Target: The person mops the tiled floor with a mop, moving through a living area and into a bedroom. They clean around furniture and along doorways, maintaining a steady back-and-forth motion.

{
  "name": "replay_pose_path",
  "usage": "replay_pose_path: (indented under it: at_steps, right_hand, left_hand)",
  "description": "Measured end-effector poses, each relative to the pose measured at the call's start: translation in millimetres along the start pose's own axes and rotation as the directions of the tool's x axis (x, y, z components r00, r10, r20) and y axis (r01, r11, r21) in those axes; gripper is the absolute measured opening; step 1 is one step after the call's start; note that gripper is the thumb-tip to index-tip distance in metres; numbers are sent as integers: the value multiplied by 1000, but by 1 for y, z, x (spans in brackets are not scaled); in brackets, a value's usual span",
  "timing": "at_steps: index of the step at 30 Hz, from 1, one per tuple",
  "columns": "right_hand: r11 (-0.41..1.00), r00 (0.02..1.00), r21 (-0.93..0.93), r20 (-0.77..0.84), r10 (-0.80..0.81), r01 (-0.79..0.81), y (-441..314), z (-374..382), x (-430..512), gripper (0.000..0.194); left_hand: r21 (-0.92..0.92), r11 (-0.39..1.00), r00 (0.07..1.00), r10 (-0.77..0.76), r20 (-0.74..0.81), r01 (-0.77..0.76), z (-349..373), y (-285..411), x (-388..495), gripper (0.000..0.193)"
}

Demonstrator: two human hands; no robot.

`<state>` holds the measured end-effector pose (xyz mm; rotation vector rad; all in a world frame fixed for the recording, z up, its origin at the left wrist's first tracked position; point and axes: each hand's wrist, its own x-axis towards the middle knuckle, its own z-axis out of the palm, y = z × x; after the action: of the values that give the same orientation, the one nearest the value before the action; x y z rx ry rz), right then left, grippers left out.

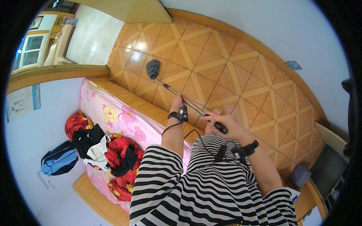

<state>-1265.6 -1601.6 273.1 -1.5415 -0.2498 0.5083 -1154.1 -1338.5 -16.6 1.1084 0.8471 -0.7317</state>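
Observation:
A telescopic duster with a grey fluffy head (153, 68) extends from my body towards the upper left, over the tiled floor. My left hand (180, 100) is wrapped around the metal pole (195, 107), about midway along it. At the near end, my right hand (226, 123) holds the black handle (221, 128), partly covering it. Whether the duster's head touches the floor, I cannot tell. Both wrists wear black straps with small devices, joined to a dark cable (201, 141).
Left of me is a bed with a pink floral sheet (124, 115), bearing red bedding (118, 147) and dark and white clothes. A doorway opens at upper left, beside a door (141, 11). A wooden skirting board (240, 34) edges the wall. At lower right stands a dark box (301, 175).

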Motion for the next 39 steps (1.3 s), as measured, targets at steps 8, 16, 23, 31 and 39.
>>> replay_pose_path:
  at_steps: [8, 16, 23, 31, 39]
  right_hand:
    - [977, 940, 26, -279, -198, 213, -11, 9, -31, 18]
    - [985, 901, -95, -399, -171, 144, -66, -46, -237, 13]
    - [991, 724, -122, -680, -118, 47, -157, -36, -469, 40]
    - [952, 427, -299, -871, -244, -67, -190, 10, -571, 52]
    - [901, 194, -329, -940, -282, -283, -200, 7, -602, 32]
  left_hand:
    - [-68, 969, 964, -243, -105, 237, 41, -3, -52, 25]
    - [669, 723, 878, -420, 230, 171, 178, -119, -139, 16]
    - [784, 552, 547, -765, 340, 285, 341, -341, -235, 20]
    - [634, 576, 363, -817, 447, 516, 449, -486, -350, 14]
    - [198, 573, 268, -625, 733, 795, 413, -405, -331, 11]
